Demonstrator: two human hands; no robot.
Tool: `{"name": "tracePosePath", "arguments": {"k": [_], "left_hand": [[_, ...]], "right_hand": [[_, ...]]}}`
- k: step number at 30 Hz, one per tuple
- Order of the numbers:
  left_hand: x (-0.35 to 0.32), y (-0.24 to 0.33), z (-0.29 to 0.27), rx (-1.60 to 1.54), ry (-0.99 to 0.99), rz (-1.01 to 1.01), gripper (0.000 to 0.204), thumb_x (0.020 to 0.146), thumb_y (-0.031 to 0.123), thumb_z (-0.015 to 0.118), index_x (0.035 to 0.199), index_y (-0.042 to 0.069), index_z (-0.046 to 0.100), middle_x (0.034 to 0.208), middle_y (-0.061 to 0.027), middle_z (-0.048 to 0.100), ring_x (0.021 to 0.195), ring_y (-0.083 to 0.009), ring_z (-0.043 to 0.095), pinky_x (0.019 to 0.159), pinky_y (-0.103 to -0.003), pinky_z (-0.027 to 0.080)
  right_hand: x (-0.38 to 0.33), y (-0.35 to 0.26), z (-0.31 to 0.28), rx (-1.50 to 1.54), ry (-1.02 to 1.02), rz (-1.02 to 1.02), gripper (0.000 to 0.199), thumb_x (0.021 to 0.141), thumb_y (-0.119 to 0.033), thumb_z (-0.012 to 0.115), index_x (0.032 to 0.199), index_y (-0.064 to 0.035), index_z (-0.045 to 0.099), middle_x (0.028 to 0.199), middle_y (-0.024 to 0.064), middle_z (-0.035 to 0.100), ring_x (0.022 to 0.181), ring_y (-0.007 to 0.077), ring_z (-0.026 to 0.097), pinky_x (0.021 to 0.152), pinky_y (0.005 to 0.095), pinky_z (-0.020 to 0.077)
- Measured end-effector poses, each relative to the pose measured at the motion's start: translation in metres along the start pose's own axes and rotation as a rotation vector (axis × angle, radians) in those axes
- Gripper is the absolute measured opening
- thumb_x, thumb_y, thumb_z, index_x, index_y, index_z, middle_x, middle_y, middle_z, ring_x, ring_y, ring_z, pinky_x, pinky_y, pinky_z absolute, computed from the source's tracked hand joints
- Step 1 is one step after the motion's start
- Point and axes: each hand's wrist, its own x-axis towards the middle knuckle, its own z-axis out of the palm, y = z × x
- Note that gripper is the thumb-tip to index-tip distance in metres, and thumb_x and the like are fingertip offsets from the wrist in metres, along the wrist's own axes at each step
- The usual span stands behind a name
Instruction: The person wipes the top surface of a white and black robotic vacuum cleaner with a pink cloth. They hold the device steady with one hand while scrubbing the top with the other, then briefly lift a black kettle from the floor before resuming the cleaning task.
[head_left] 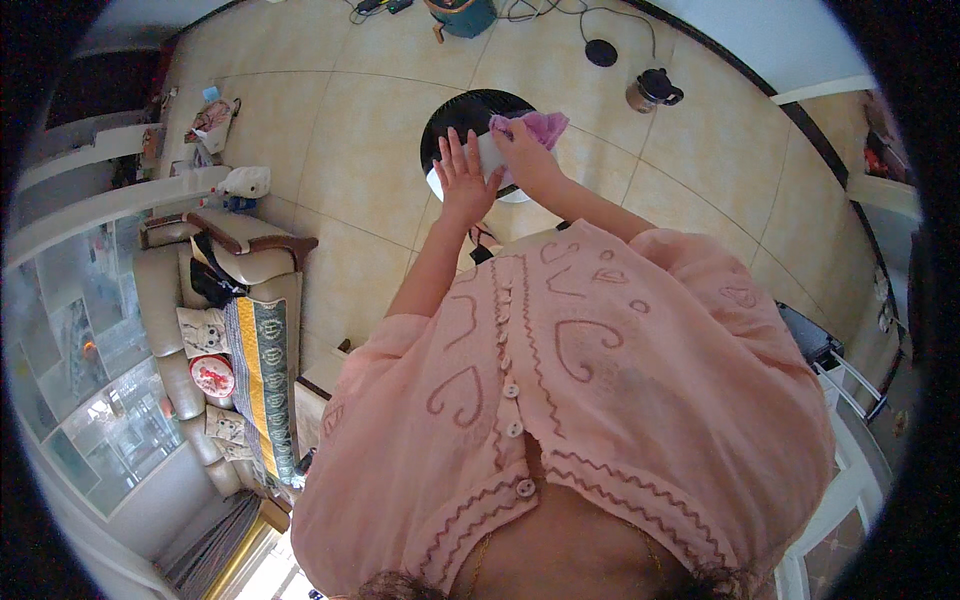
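The right hand (530,162) is closed on a purple cloth (545,128) at a black-and-white round object (478,106), upper centre of the frame; the left hand (463,187) lies spread on it, gripping nothing. Wiping seems under way; how much remains, I cannot tell. No writing is legible there. A jug (650,92) stands upper right.

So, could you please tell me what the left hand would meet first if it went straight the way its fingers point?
The left hand would probably meet the far part of the glossy black round surface first, just beyond its fingers; depth is unclear, so it might pass above.
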Motion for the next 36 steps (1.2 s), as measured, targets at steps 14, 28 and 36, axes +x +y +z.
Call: {"name": "tracePosePath", "arguments": {"k": [14,28,36], "left_hand": [[0.001,-0.001,-0.003,-0.035,-0.011,0.051,0.078,0.083,0.045,0.049,0.140,0.010,0.009,0.145,-0.0189,-0.004,0.133,-0.0385,-0.003,0.103,-0.056,0.005],[0.005,0.005,-0.001,-0.091,-0.019,0.003,0.080,0.081,0.045,0.050,0.140,0.008,0.010,0.145,-0.0192,-0.005,0.133,-0.0385,-0.004,0.102,-0.058,0.005],[0.005,0.004,0.010,-0.016,0.024,0.016,0.081,0.081,0.048,0.050,0.140,0.008,0.012,0.145,-0.0179,-0.004,0.134,-0.0372,-0.002,0.102,-0.057,0.006]], "right_hand": [[0.012,0.018,-0.046,0.171,-0.037,0.101,0.043,0.079,-0.011,0.051,0.121,-0.0126,0.047,0.116,0.0147,0.045,0.110,0.0320,0.045,0.085,0.0376,0.0448],[0.064,0.000,-0.011,-0.347,-0.059,0.004,0.039,0.078,-0.012,0.050,0.117,-0.0131,0.046,0.102,0.0102,0.048,0.089,0.0320,0.053,0.076,0.0448,0.0452],[0.017,-0.007,-0.035,-0.293,-0.025,-0.216,0.039,0.078,-0.007,0.048,0.117,-0.0117,0.046,0.108,0.0107,0.048,0.097,0.0291,0.051,0.078,0.0409,0.0474]]}}
